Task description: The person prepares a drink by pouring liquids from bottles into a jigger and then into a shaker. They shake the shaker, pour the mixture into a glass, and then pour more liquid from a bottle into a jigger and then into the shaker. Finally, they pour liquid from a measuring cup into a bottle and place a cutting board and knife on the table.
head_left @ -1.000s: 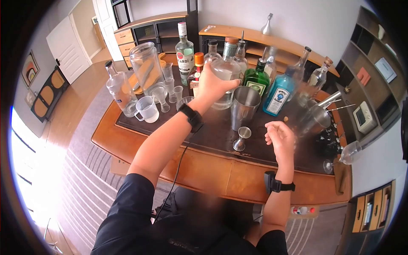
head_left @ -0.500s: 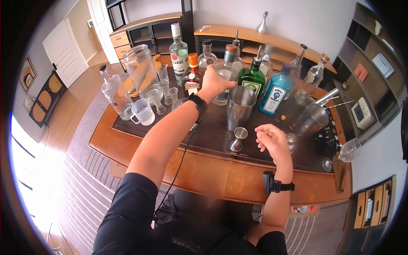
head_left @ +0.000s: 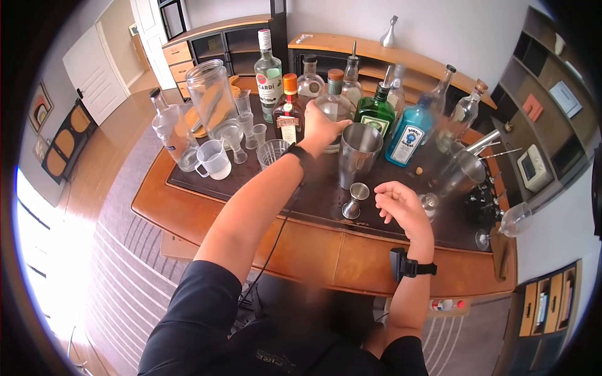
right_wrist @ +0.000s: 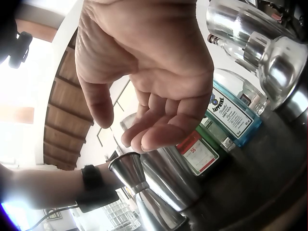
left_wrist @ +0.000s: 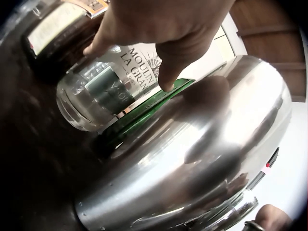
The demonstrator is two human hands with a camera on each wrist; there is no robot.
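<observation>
My left hand [head_left: 323, 128] grips a clear bottle [head_left: 336, 105] with a brown stopper, standing among other bottles behind a steel shaker tin [head_left: 359, 158]. In the left wrist view, fingers and thumb lie around the upper part of this bottle [left_wrist: 108, 94], which carries dark printed lettering; its base looks to be on the dark tabletop. The shaker tin [left_wrist: 202, 144] fills the middle there. My right hand [head_left: 404, 210] hangs with loosely curled fingers just right of a steel jigger [head_left: 355, 200]. In the right wrist view, the hand [right_wrist: 149, 72] holds nothing above the jigger [right_wrist: 139, 185].
Left of the bottles stand a large glass jar [head_left: 213, 100], small glasses and a plastic measuring cup [head_left: 214, 160]. A green bottle [head_left: 375, 114] and a blue bottle [head_left: 407, 138] stand to the right, then a steel mixing vessel [head_left: 464, 175] with tools and a lying wine glass [head_left: 515, 222].
My left hand has brought the gripped bottle lower, between the orange-capped and green bottles. My right hand has shifted a little left, closer to the jigger. The head view has also shifted slightly.
</observation>
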